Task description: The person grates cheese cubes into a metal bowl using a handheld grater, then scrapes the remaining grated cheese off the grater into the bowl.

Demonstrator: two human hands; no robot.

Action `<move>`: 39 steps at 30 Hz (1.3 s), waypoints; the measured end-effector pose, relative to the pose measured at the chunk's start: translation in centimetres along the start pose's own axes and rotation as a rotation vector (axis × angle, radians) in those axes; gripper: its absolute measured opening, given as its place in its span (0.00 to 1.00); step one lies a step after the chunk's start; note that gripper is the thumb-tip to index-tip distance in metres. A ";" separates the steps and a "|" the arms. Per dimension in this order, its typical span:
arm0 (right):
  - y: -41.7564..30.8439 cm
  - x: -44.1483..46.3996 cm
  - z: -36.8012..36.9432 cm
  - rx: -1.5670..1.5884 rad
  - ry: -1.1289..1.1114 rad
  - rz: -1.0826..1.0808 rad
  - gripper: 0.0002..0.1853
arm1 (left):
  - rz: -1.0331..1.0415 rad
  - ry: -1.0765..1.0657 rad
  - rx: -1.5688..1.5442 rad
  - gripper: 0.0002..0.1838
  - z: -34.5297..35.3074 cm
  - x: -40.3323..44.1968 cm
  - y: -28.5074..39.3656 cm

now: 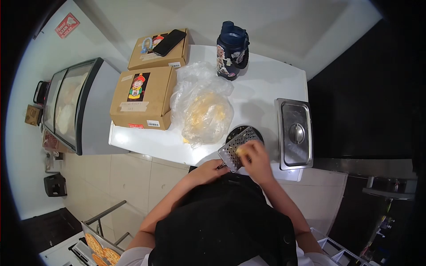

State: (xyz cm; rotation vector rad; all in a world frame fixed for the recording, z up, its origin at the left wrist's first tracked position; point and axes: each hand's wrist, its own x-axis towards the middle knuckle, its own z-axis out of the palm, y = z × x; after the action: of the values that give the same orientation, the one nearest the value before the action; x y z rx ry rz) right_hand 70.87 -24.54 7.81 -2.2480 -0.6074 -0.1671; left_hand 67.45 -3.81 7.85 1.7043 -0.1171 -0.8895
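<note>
Above a round container point(262, 135), the right hand point(257, 160) pinches a yellowish piece point(242, 151) against a tilted metal grater point(229, 153), its near end gripped by the left hand point(207, 172). Continued rubbing would call for steady support.

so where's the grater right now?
Head view, just right of centre: the grater slants between both hands, left hand at its near end, right hand over its face, left of the lidded steel pan.

White table point(266, 86), boxes point(155, 84), bag point(207, 113), bottle point(230, 53), lid point(295, 144)
</note>
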 end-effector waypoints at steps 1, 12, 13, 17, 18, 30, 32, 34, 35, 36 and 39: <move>-0.1 0.0 0.1 0.003 0.007 0.007 0.11 | -0.004 -0.006 0.007 0.15 -0.1 -0.2 0.1; -0.2 0.0 -0.1 -0.023 0.042 0.080 0.12 | -0.101 -0.045 0.038 0.16 -0.4 -0.4 1.3; 0.0 0.3 -0.3 -0.045 0.062 0.089 0.12 | -0.115 -0.064 0.007 0.16 -0.5 -0.3 1.6; 0.2 0.6 -0.6 -0.074 0.095 0.086 0.11 | -0.095 -0.091 -0.048 0.16 -0.4 0.1 1.6; 0.2 0.5 -0.6 -0.053 0.086 0.068 0.11 | -0.052 -0.078 -0.045 0.15 -0.3 0.3 1.3; 0.9 -0.5 -1.0 -0.009 0.030 0.088 0.09 | 0.082 -0.053 -0.084 0.15 0.2 0.0 0.0; 0.6 -0.6 -0.9 -0.024 0.029 0.073 0.09 | 0.048 -0.067 -0.087 0.15 0.1 -0.4 0.1; 0.3 -0.3 -1.1 -0.059 0.037 0.041 0.10 | -0.014 -0.097 -0.088 0.14 -0.2 -0.5 0.6; 0.2 -0.2 -1.1 -0.076 0.042 0.027 0.10 | -0.046 -0.113 -0.088 0.14 -0.3 -0.5 0.8; 0.1 -0.2 -1.1 -0.076 0.044 0.027 0.10 | -0.047 -0.113 -0.087 0.14 -0.2 -0.6 0.8; 0.2 -0.4 -1.0 -0.034 0.053 0.053 0.10 | 0.041 -0.061 -0.100 0.12 0.2 -0.5 0.7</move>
State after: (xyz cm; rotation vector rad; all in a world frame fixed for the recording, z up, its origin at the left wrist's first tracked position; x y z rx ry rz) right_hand 70.70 -25.47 8.25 -2.2820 -0.5199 -0.2114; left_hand 67.21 -3.98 8.64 1.5779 -0.1455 -0.9029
